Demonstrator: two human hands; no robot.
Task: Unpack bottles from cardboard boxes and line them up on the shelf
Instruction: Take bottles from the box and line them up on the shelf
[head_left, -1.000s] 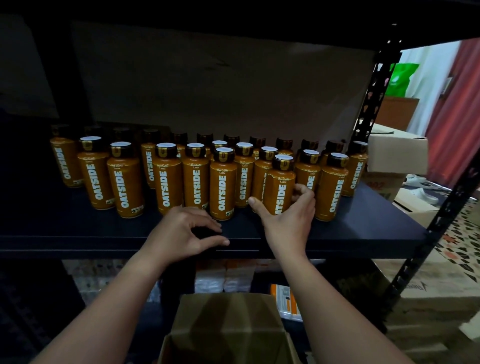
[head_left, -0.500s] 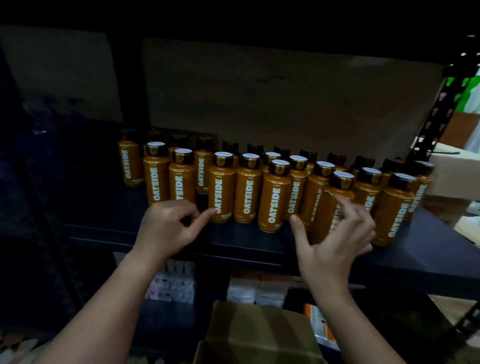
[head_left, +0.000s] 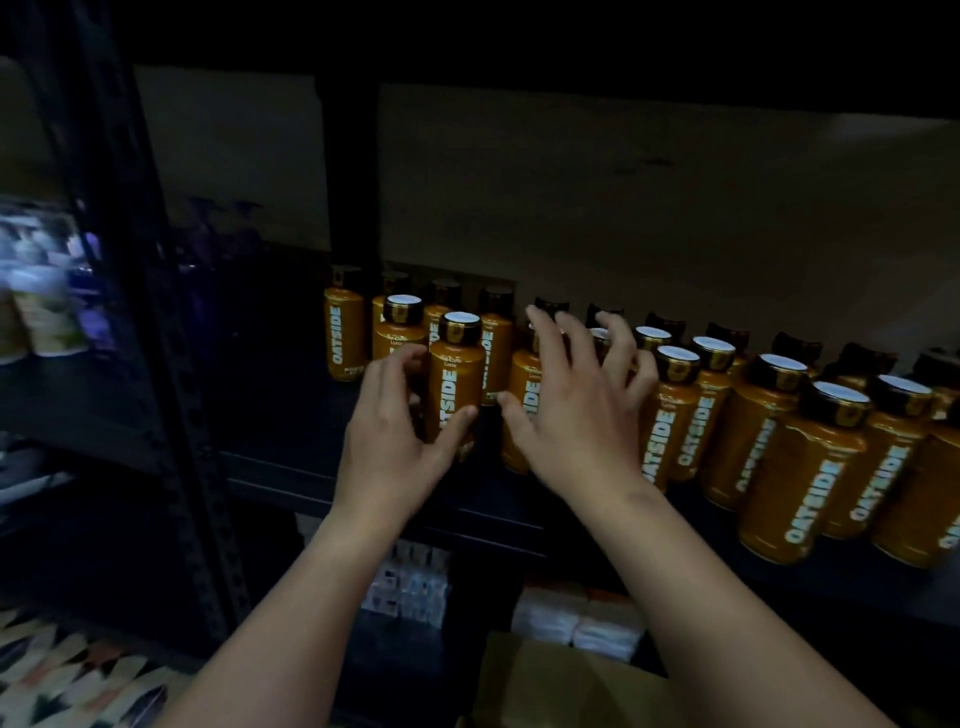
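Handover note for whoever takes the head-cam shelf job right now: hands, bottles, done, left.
Left hand: fingers and thumb curled round a front-row OATSIDE bottle standing on the black shelf.
Right hand: open, fingers spread against the neighbouring bottles, gripping none.
Done: many orange OATSIDE bottles stand upright in rows along the shelf.
Left: straighten the left end of the rows; the cardboard box sits below, contents not visible, so check for more bottles.

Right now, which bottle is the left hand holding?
The front-row bottle at the row's left end; the left hand wraps its lower body.
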